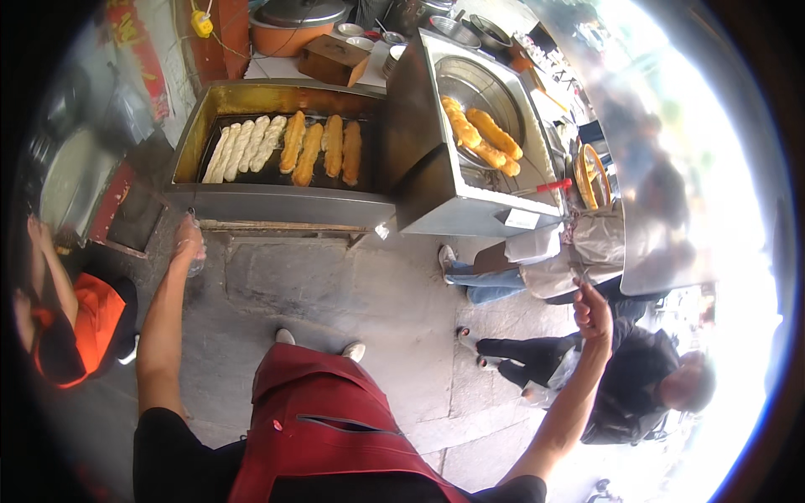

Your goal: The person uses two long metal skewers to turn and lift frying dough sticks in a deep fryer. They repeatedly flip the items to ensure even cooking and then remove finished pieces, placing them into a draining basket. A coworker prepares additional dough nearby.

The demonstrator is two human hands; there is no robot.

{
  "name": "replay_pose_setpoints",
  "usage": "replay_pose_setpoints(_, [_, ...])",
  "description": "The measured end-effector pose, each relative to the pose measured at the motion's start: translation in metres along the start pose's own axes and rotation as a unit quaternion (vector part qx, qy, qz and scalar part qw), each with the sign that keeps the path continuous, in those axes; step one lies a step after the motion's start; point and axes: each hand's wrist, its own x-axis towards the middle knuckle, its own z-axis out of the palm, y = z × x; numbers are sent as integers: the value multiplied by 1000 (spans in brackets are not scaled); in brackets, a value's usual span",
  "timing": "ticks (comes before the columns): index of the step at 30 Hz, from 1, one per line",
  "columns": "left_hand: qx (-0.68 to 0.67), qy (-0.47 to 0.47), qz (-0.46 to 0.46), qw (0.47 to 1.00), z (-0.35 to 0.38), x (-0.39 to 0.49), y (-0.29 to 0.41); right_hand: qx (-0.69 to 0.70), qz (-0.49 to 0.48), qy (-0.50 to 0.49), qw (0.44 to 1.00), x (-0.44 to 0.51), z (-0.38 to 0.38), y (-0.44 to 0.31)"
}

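Note:
My left hand [188,242] is curled near the front left corner of a metal frying vat [283,200]. Clear plastic film shows around the fingers; whether they grip anything is unclear. Out to the right, my right hand [592,313] is closed on a slim metal utensil [582,274], its exact kind too blurred to tell. In the vat, several pale dough strips [242,149] lie on the left and several golden fried dough sticks [306,154] on the right. More fried dough sticks [494,133] rest in a round metal strainer [510,88] inside a steel box [427,195].
A red-handled tool [553,185] lies across the box's front edge. Behind the vat are a wooden box [334,60] and a lidded orange pot [292,38]. A person in orange [100,314] is at left; people in jeans [487,283] and black [635,383] stand at right.

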Motion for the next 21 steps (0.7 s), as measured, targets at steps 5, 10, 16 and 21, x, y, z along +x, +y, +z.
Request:
replay_pose_setpoints(5, [-13, -62, -13, 998, 15, -23, 13, -105, 25, 74, 991, -19, 7, -31])
replay_pose_setpoints(10, [169, 36, 128, 977, 15, -36, 13, -370, -126, 81, 917, -19, -6, -45])
replay_pose_setpoints(16, [326, 83, 170, 926, -32, -88, 27, -519, -338, 143, 772, -10, 19, -14])
replay_pose_setpoints(21, [421, -16, 87, 903, -81, -151, 60, -484, -317, 54, 814, -13, 129, 49])
